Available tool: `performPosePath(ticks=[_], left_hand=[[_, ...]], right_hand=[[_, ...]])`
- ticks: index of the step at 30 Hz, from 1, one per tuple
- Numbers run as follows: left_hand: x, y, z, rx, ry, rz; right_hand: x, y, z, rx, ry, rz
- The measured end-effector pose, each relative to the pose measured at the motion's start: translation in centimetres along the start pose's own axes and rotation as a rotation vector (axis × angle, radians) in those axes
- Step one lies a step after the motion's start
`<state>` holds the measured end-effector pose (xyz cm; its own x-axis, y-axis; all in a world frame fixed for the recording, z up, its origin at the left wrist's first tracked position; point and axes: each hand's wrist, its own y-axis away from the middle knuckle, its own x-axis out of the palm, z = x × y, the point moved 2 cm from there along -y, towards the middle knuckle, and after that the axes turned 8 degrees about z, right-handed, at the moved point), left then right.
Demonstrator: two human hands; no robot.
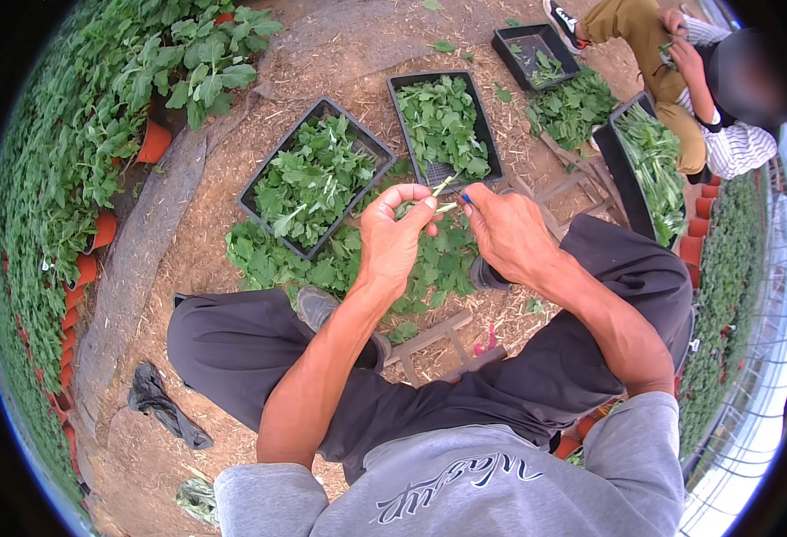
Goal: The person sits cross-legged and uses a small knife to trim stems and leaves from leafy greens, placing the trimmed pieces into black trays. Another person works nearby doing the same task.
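Note:
Pinched between the thumb and fingers of my left hand point(396, 228) are pale green cut plant stems point(443, 186). My right hand point(511, 231) grips a small blue tool point(466, 199) with a thin dark tip beside these stems; its exact kind is too small to tell. Beyond my hands stand two black plastic trays: the left tray point(245, 178) and the middle tray point(498, 144). Leafy cuttings point(319, 174) fill much of the left one, and more cuttings point(443, 121) lie in the middle one. Loose leaves point(339, 265) cover the ground below my hands.
A co-worker point(668, 87) sits at upper right beside a long black tray point(611, 151) of cuttings. Another black tray point(534, 33) holds few leaves. Wooden slats point(427, 339) lie between my legs. Potted plants point(185, 67) line the left, others point(722, 235) the right. A dark cloth point(165, 406) lies lower left.

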<state>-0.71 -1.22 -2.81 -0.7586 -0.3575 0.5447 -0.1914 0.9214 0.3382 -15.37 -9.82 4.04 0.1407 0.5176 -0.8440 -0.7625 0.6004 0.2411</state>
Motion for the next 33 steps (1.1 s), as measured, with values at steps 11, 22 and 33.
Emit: performPosePath(ticks=[11,22,33], left_hand=[[-0.1,0.2,0.1,-0.035,-0.002,0.015],[0.1,0.3,0.0,-0.042,0.003,0.030],[0.3,0.4,0.2,-0.044,-0.086,0.070]], right_hand=[[0.5,0.1,-0.1,-0.004,0.037,-0.007],[0.4,0.2,0.2,0.052,-0.004,-0.003],[1.1,-0.4,-1.8,0.135,-0.373,0.023]])
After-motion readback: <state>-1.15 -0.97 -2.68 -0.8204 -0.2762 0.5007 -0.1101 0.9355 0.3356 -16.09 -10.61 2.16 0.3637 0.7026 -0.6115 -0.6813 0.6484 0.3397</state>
